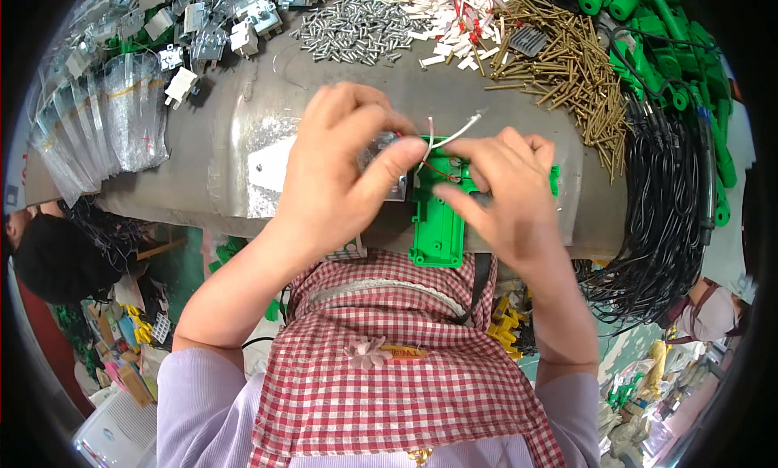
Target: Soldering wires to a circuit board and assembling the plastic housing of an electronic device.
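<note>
A green plastic housing lies open at the front edge of the bench, below both hands. White wires rise from it with their ends up, and a thin red wire runs inside. My left hand is closed, its thumb and forefinger pinching at the base of the white wires; the exact grip is partly hidden. Under its fingers a shiny metal part shows in part. My right hand hovers over the housing's right side, thumb and forefinger apart, the forefinger near the wires.
Silver screws, white pieces and brass-coloured screws lie heaped at the back. Metal components and clear plastic bags lie far left. Black cables and green parts fill the right. A white sheet lies left.
</note>
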Action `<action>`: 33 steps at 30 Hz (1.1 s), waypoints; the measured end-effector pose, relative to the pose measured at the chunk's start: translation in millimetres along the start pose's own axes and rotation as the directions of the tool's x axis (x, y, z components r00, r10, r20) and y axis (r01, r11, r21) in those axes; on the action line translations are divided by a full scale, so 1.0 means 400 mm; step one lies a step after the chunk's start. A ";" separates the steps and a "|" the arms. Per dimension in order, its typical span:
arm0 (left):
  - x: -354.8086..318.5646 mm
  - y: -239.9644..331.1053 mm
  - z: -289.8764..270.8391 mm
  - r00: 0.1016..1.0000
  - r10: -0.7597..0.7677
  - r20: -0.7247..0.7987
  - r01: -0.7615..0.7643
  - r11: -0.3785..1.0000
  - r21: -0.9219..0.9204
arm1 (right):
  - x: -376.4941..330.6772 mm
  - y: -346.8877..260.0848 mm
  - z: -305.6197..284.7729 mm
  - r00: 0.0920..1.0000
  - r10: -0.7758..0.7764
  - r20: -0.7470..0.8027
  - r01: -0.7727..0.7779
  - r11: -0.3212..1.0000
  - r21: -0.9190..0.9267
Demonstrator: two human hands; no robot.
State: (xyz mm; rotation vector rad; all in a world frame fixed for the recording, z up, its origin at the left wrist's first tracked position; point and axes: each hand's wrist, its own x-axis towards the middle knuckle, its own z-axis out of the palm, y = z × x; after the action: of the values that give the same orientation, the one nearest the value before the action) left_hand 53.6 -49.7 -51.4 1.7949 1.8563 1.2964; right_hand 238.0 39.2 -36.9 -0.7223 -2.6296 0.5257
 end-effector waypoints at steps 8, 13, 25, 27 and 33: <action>-0.022 0.048 0.037 0.988 0.141 0.066 -0.152 0.965 0.215 | -0.027 0.008 0.035 0.940 0.317 -0.127 -0.230 0.863 0.451; 0.006 0.042 0.054 0.995 0.090 0.048 -0.101 0.948 0.301 | -0.029 0.013 0.038 0.943 0.280 -0.181 -0.187 0.893 0.409; 0.052 0.037 0.015 0.988 0.111 0.105 -0.121 0.988 0.094 | -0.022 0.003 0.043 0.888 0.347 -0.302 -0.213 0.892 0.399; 0.100 0.038 0.024 0.969 -0.025 0.245 0.060 0.989 -0.139 | -0.017 -0.003 0.044 0.880 0.367 -0.302 -0.221 0.879 0.423; 0.115 0.029 0.005 0.855 -0.277 0.439 0.481 0.741 -0.469 | 0.009 -0.009 0.041 0.871 0.450 -0.197 -0.289 0.794 0.535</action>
State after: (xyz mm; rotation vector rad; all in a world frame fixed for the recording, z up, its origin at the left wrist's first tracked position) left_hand 53.2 -9.2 -26.5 1.1451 1.3519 1.1210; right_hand 226.4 34.0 -48.7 -1.0563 -1.9289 1.0498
